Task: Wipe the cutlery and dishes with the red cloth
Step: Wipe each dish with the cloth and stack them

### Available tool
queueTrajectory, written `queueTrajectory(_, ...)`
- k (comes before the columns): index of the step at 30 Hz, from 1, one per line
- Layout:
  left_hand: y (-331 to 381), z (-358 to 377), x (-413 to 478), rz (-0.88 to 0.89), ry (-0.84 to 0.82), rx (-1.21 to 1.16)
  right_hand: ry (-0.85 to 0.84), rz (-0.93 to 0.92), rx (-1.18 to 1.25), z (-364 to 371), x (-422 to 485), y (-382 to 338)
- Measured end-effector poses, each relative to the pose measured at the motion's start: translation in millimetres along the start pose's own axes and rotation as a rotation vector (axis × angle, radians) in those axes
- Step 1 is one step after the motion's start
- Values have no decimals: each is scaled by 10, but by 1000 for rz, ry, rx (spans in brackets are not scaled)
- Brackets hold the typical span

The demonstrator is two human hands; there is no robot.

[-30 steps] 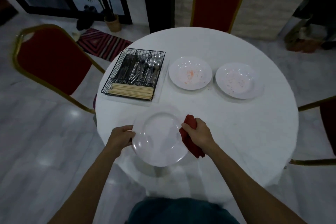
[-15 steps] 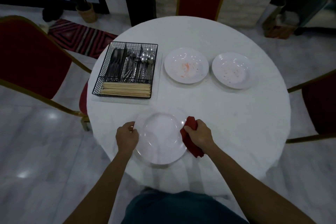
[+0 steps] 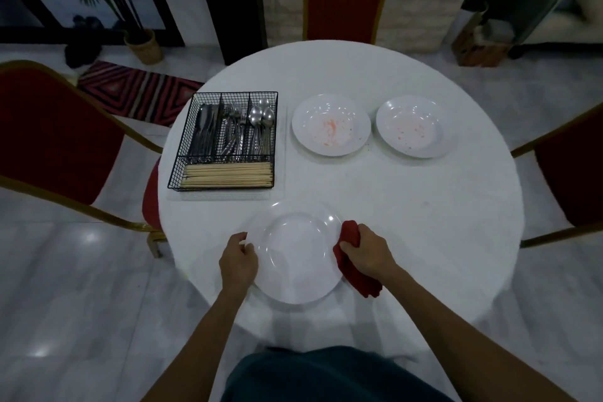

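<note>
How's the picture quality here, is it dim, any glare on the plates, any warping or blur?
Head view: dim, cool light; small glare spots on the near plate, the left stained plate, the right stained plate and the spoons; bright reflections on the floor at left; wide-angle bending along the table rim; top right corner smeared; red cloth sharp.

One wide-angle view from the person's head looks forward and steeply down over the near edge of the table (image 3: pixel 408 206), close, taking in the whole round top.
</note>
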State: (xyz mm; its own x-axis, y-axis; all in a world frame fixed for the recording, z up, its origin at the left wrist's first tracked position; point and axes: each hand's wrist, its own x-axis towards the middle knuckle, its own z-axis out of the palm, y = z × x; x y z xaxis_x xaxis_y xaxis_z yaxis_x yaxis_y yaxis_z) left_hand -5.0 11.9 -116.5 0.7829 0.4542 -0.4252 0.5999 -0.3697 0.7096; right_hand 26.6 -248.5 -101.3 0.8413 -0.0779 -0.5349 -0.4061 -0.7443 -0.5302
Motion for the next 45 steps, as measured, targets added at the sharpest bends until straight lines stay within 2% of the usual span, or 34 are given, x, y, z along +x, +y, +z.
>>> queueTrajectory(3,12,-16,51,-34,-54,-12,41,-12,-16,-63,-3,-57)
queueTrajectory(7,32,-17,101,-54,-95,20,123,-3,120,-166,-64,-214)
queueTrajectory(14,477,223,38,141,6,231,123,45,344,-382,-127,-353)
queueTrajectory(18,810,518,-87,280,-92,203,119,113,475,-468,-162,-262)
queueTrajectory(20,992,696,-132,285,-213,137,141,170,566,-533,-168,-189)
queueTrajectory(21,1089,783,-160,245,-290,86,159,188,616,-568,-161,-144)
queueTrajectory(25,1418,1148,-206,-118,-552,-211,232,213,842,-795,-77,39)
queueTrajectory(27,1532,1353,-182,-155,-597,-213,209,263,1022,-958,6,169)
queueTrajectory(31,1850,1742,-93,-204,-599,-200,56,388,1409,-1234,206,549)
queueTrajectory(35,2329,2196,52,-230,-594,-174,-60,495,1529,-1460,375,920)
queueTrajectory(40,2860,2856,422,-395,-483,-384,-169,590,1488,-1735,499,1280)
queueTrajectory(45,3073,3306,667,-420,-332,-490,-189,642,1388,-1995,621,1495)
